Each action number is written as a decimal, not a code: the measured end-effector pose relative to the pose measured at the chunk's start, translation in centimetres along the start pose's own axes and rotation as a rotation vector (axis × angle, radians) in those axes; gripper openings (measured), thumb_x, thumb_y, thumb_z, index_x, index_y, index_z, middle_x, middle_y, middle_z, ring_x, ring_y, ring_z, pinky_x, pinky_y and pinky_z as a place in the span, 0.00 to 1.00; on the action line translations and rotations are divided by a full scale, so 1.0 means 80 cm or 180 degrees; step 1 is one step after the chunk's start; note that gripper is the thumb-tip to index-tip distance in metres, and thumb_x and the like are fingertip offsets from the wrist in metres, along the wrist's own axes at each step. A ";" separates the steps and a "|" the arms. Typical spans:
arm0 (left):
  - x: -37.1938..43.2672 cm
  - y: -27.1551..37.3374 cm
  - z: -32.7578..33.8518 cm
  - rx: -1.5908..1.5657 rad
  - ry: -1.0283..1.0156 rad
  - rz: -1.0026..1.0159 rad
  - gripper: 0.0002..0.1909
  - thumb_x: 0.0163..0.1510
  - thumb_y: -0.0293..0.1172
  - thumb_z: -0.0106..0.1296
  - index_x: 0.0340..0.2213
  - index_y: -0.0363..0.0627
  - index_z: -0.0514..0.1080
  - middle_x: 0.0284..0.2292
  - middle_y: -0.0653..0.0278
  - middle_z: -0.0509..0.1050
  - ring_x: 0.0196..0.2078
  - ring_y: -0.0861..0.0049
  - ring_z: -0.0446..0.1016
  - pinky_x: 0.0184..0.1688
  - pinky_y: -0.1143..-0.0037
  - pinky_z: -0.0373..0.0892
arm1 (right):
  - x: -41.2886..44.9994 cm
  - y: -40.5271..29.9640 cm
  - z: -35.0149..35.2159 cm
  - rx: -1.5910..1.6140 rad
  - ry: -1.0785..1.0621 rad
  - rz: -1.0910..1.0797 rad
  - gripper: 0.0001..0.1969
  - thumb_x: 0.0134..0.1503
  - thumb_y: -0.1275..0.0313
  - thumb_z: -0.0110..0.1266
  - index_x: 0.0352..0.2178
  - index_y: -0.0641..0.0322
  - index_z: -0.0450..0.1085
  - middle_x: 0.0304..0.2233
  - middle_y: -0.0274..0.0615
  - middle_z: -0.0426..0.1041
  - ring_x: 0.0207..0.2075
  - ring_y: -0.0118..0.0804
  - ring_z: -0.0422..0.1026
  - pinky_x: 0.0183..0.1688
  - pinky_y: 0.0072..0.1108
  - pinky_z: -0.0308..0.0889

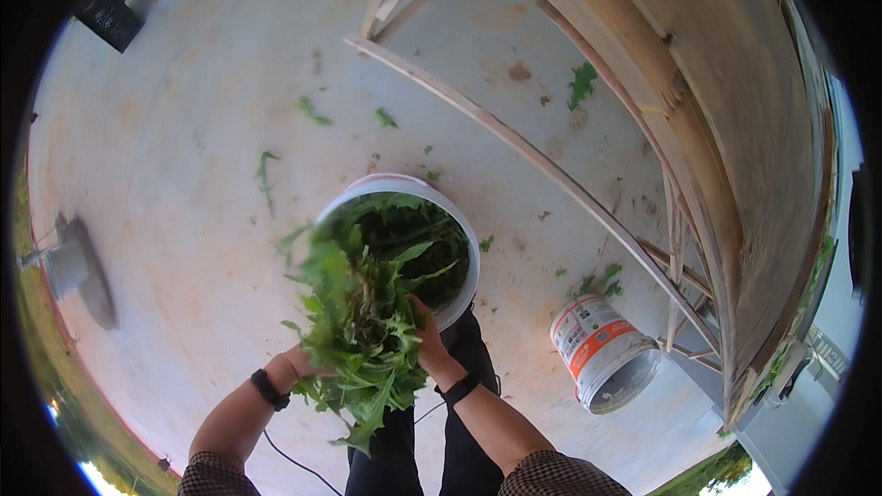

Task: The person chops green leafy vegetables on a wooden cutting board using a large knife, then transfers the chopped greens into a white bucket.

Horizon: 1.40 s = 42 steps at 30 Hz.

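Observation:
A large bunch of jagged green leaves (372, 331) is held between both my hands, over the near left rim of a round white bucket (475, 269). My left hand (306, 362) grips the bunch from the left, its fingers mostly covered by foliage. On the right side my right hand (428, 341) presses into the bunch, with its fingers partly among the leaves. More dark green leaves (441, 255) lie inside the bucket. The upper left of the bunch is blurred.
A white and orange bucket (603, 355) lies tipped on its side at the right. A wooden table on a timber frame (551, 172) fills the right. Loose leaves (313, 112) are scattered on the floor. A black crate (110, 17) stands far left, and a grey bucket (65, 269) at the left edge.

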<state>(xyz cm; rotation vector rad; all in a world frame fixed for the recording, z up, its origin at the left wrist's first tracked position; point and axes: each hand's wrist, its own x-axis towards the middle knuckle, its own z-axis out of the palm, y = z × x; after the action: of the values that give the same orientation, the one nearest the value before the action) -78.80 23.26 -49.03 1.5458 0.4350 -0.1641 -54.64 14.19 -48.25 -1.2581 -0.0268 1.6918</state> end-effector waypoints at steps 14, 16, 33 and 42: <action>0.047 0.010 0.029 -0.1635 0.0362 -0.0631 0.29 0.60 0.42 0.47 0.60 0.50 0.57 0.59 0.64 0.61 0.60 0.69 0.60 0.64 0.66 0.54 | 0.007 0.025 -0.021 0.0637 -0.0025 0.0727 0.22 0.61 0.69 0.51 0.55 0.60 0.60 0.45 0.38 0.70 0.45 0.31 0.70 0.41 0.23 0.70; 0.049 0.000 0.023 -0.1440 0.0450 -0.0536 0.29 0.61 0.43 0.46 0.60 0.49 0.56 0.59 0.64 0.61 0.60 0.69 0.60 0.64 0.67 0.54 | 0.029 0.011 -0.012 0.0367 -0.0313 0.0485 0.22 0.60 0.70 0.51 0.55 0.61 0.60 0.43 0.37 0.70 0.44 0.31 0.70 0.41 0.22 0.69; -0.040 0.029 -0.017 0.0438 0.1142 -0.0084 0.24 0.53 0.36 0.55 0.52 0.50 0.69 0.58 0.61 0.63 0.60 0.66 0.60 0.62 0.67 0.53 | 0.099 -0.001 -0.041 -0.7181 -0.0096 -0.1864 0.09 0.49 0.70 0.51 0.32 0.60 0.73 0.38 0.46 0.70 0.42 0.48 0.69 0.42 0.40 0.64; -0.055 0.165 -0.036 -0.0319 0.0784 0.0035 0.22 0.62 0.31 0.44 0.57 0.44 0.60 0.54 0.61 0.65 0.56 0.72 0.65 0.59 0.71 0.61 | -0.028 -0.070 -0.029 -0.5342 -0.0534 -0.0668 0.13 0.52 0.77 0.47 0.41 0.58 0.60 0.30 0.50 0.72 0.32 0.55 0.74 0.29 0.40 0.68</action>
<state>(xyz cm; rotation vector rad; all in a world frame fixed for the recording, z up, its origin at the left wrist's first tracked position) -78.41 25.78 -35.02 1.4745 0.6193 0.0574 -49.21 14.34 -44.72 -2.0544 -1.9088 1.3934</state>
